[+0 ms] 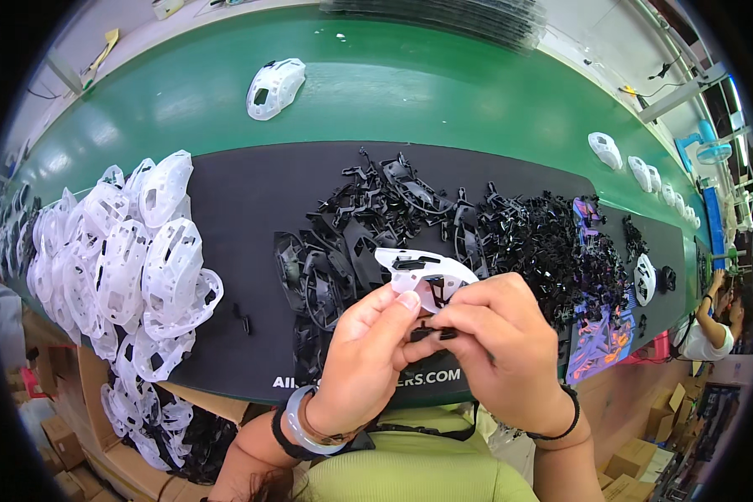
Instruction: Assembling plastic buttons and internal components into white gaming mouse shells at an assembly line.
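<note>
A white curved plastic shell with cut-out openings [431,266] is held up over the dark mat. My left hand [368,335] grips it by its near left edge, thumb on top. My right hand [506,339] is closed at the shell's right end, its fingers pinched together. Small black plastic pieces show at the shell's underside, between the fingertips of both hands; I cannot tell which hand holds them. Behind the hands lies a heap of small black plastic parts [527,230], with larger black curved frames [318,284] on its left.
A tall pile of white shells [125,259] stands at the left, spilling into a cardboard box [117,435] below. More shells sit on the green belt, one at the far left [276,88], several at the right [604,151]. Another person [711,330] works at the far right.
</note>
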Demonstrator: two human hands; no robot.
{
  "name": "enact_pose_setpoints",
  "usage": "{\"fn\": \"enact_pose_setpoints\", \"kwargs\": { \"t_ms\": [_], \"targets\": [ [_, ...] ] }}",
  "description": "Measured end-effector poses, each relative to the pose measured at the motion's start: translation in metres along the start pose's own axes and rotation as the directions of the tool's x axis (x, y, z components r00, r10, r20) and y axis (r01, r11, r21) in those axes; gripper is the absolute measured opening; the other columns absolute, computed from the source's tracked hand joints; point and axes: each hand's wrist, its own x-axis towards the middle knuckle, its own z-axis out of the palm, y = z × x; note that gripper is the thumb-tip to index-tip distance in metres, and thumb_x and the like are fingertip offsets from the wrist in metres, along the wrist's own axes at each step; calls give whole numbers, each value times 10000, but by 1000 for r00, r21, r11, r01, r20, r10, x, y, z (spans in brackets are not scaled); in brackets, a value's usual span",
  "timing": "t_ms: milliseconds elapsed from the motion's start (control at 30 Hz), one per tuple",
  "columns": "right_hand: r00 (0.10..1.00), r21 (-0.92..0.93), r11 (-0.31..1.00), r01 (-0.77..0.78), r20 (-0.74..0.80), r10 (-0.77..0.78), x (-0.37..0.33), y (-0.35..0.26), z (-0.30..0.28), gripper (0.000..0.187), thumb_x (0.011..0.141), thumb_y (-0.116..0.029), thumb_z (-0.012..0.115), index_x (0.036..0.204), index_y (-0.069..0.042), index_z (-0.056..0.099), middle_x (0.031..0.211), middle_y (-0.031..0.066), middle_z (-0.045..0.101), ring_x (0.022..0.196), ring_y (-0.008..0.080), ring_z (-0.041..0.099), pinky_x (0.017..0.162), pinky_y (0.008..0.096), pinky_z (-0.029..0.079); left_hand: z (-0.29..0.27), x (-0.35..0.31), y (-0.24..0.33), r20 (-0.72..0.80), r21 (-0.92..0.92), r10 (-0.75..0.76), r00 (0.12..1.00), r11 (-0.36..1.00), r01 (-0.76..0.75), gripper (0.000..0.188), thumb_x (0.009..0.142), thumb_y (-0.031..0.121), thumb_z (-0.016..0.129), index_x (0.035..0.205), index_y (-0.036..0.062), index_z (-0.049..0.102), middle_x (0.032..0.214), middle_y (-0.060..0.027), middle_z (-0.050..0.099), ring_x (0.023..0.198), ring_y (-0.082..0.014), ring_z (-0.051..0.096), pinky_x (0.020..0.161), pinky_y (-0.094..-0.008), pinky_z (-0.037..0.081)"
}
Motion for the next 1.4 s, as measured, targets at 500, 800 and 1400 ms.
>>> {"fn": "enact_pose_setpoints", "kwargs": {
  "t_ms": [500,800,1400],
  "targets": [
    [909,182,958,-224,-317,272,-4,8,14,153,639,-26,711,772,-38,637,775,68,532,703,180,490,604,274,400,10,2,-10,18,25,165,986,986,-166,328,941,158,359,1178,-59,422,1130,-140,521,1018,-208,550,877,-327,474],
    [860,341,854,-392,-195,472,-7,23,12,475,612,-111,744,990,-31,467,915,87,446,843,199,471,712,300,399,9,1,-11,-19,136,249,968,960,-244,279,898,81,420,1120,-82,460,1068,-132,553,973,-171,555,855,-300,472],
    [926,547,749,-374,172,337,5,16,16,640,708,-31,641,1256,-19,310,1198,123,461,1115,216,462,902,326,397,2,1,3,9,406,389,921,840,-359,253,825,-52,457,1077,-71,466,995,-104,575,895,-115,557,780,-237,454]
  ]
}}
